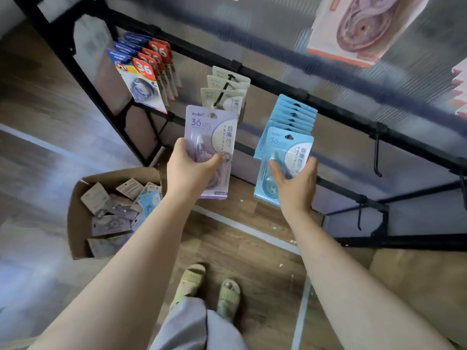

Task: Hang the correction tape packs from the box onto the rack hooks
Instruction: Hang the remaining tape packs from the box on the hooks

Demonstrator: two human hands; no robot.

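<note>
Black rack (283, 83) spans the top, cardboard box (75, 223) of loose packs on the floor below-left of it, blue, beige and red-labelled packs already hanging from its hooks. Left hand (188, 168) grips a purple pack (209, 137) just below the rack's beige row; right hand (295, 184) holds the front blue pack (283, 157) at the blue row, whether threaded on its hook I cannot tell. Mid-hanging step; next likely needs the purple pack's hole lined up with a free hook (377, 157) at the rack's right.
</note>
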